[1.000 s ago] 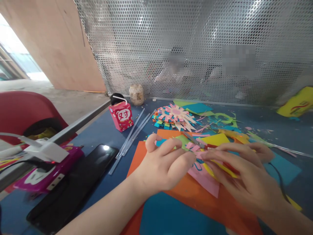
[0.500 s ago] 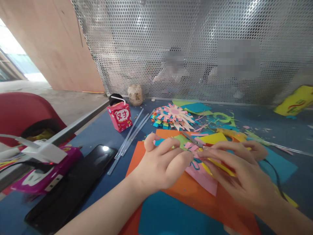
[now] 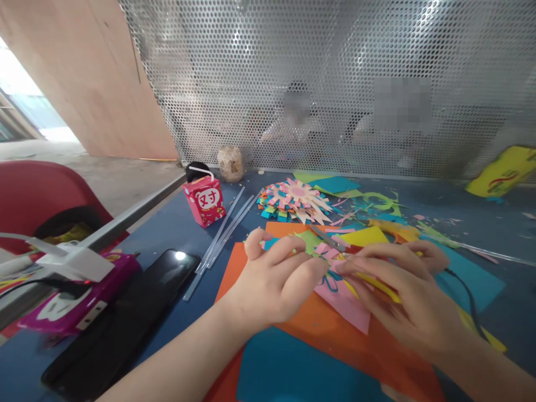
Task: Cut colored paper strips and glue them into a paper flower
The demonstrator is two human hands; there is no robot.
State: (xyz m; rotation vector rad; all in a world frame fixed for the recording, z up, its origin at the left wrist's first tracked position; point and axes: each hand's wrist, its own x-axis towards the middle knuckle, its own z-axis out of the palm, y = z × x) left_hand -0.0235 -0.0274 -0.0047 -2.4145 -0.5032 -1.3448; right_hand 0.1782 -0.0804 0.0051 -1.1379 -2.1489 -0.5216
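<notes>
My left hand (image 3: pixel 272 282) is closed, thumb and index finger pinched at the edge of a small pink paper piece (image 3: pixel 329 251) with cut strips. From the other side my right hand (image 3: pixel 404 298) pinches the same piece, and its fingers hide part of it. Under the hands lies a flat pink sheet (image 3: pixel 349 307) with a blue outline of petals (image 3: pixel 330 283), on top of orange paper (image 3: pixel 307 318). Scissors (image 3: pixel 329 240) rest just beyond the fingertips, their handles partly covered. Yellow paper (image 3: pixel 364 237) shows behind the right hand.
Layered paper flowers (image 3: pixel 297 195) sit farther back among scraps. To the left are clear glue sticks (image 3: pixel 228 231), a red drink carton (image 3: pixel 205 201), a jar (image 3: pixel 230 163), a black phone (image 3: pixel 125 324) and a purple power strip (image 3: pixel 92 296). A perforated metal panel (image 3: pixel 251 84) stands behind.
Both hands keep their pinch on the pink paper piece. The right hand has shifted slightly left, and the view has moved a little.
</notes>
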